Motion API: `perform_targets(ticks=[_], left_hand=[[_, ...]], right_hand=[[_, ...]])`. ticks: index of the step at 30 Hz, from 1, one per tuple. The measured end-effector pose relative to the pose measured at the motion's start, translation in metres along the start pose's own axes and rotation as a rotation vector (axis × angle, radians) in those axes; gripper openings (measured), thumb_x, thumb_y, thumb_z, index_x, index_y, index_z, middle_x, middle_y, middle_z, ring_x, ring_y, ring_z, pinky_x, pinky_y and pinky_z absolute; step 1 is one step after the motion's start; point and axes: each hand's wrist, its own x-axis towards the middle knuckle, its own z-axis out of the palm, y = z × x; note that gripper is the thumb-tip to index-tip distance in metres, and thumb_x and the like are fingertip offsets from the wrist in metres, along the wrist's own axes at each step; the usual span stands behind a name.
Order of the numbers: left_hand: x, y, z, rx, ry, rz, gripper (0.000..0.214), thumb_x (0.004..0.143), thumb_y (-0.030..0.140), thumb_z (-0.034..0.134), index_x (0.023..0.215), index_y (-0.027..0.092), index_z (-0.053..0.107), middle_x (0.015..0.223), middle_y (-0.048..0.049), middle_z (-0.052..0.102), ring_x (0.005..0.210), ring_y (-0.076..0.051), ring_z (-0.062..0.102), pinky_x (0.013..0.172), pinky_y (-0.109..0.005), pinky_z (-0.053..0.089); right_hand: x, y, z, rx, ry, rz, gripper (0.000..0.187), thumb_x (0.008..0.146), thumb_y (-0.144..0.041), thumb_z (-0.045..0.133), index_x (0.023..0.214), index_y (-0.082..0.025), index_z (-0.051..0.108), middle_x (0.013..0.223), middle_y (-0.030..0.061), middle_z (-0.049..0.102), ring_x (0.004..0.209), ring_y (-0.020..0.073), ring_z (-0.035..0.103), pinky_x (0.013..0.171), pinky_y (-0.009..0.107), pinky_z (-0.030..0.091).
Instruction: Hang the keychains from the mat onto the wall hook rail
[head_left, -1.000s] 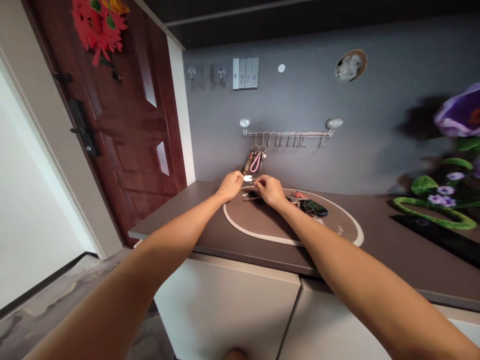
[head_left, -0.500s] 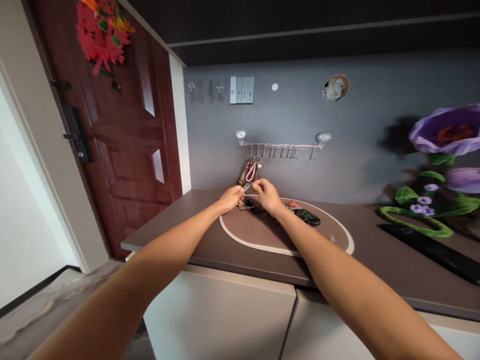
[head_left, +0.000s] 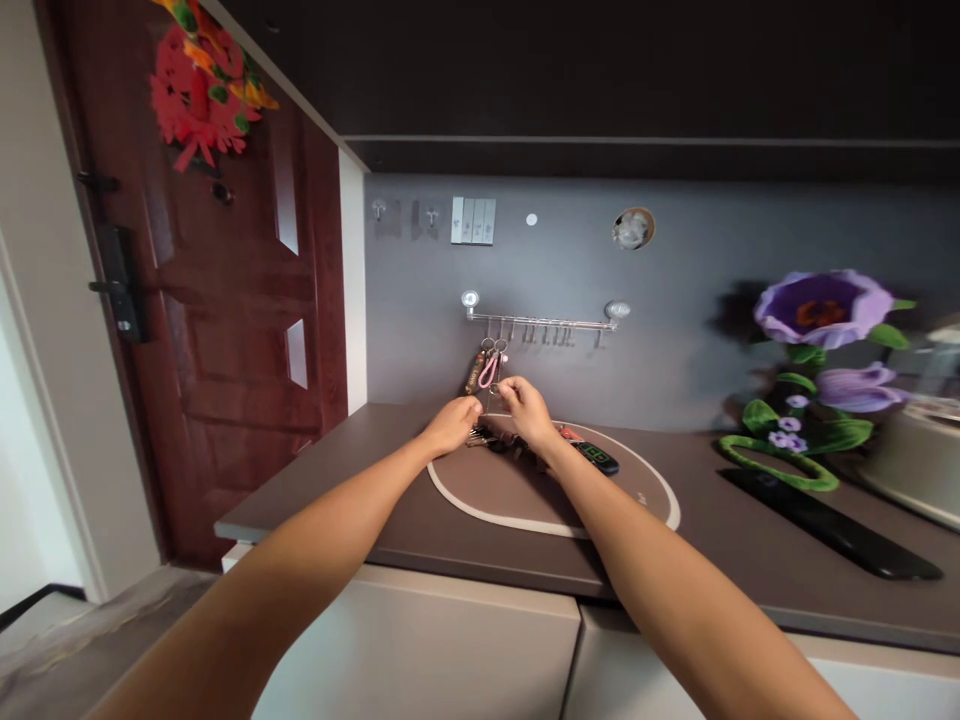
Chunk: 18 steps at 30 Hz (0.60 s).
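Observation:
Above the mat, my right hand (head_left: 526, 408) is closed in a pinch on a small metal key ring (head_left: 493, 389). Just left of it, my left hand (head_left: 453, 425) is closed too, its fingertips on a thin silvery key that is mostly hidden. Behind them a pink loop keychain (head_left: 488, 374) and a dark patterned keychain (head_left: 473, 374) hang from a clear hook rack (head_left: 544, 322). Below my hands lie several loose keys (head_left: 478, 437). To the right of my right wrist is a black fob-like item with green markings (head_left: 598, 458).
A brown mat with a pale rim (head_left: 495, 516) lies on the dark counter (head_left: 405, 540). Farther right are a long black object (head_left: 832, 525) and purple artificial flowers (head_left: 821, 305). A dark shelf (head_left: 600, 90) overhangs the counter. The red-brown door (head_left: 225, 390) is at left.
The view has shifted, bringing a pale container in at the far right. The silvery key at my left fingertips shows less now, and the ring at my right fingertips shows more clearly.

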Motion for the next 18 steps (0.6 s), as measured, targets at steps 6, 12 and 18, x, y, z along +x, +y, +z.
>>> perform_targets(ticks=[6,12,18], left_hand=[[-0.001,0.0,-0.001,0.025,-0.002,0.012,0.031,0.087,0.028,0.025,0.08,0.017,0.054,0.074,-0.0025,0.056,0.068,-0.014,0.052,0.067,-0.025,0.04],[-0.001,-0.002,0.0,0.065,0.019,0.002,0.033,0.087,0.027,0.025,0.079,0.017,0.055,0.073,-0.0032,0.057,0.068,-0.014,0.052,0.066,-0.026,0.039],[0.001,-0.008,0.004,0.094,0.015,0.032,0.031,0.086,0.026,0.027,0.079,0.018,0.055,0.075,-0.0038,0.059,0.074,-0.016,0.053,0.07,-0.026,0.039]], right_hand=[[-0.001,-0.005,-0.006,0.119,0.024,0.032,0.016,0.08,-0.033,0.038,0.076,-0.019,0.045,0.084,0.003,0.057,0.078,0.0133,0.057,0.069,0.026,0.048],[0.014,-0.011,-0.016,0.134,0.095,0.066,0.015,0.079,-0.032,0.039,0.075,-0.019,0.044,0.076,0.0024,0.057,0.074,0.0132,0.057,0.068,0.027,0.049],[0.045,-0.022,-0.027,0.129,0.178,0.163,0.012,0.079,-0.026,0.039,0.078,-0.017,0.046,0.074,0.0029,0.057,0.066,0.0114,0.057,0.059,0.024,0.047]])
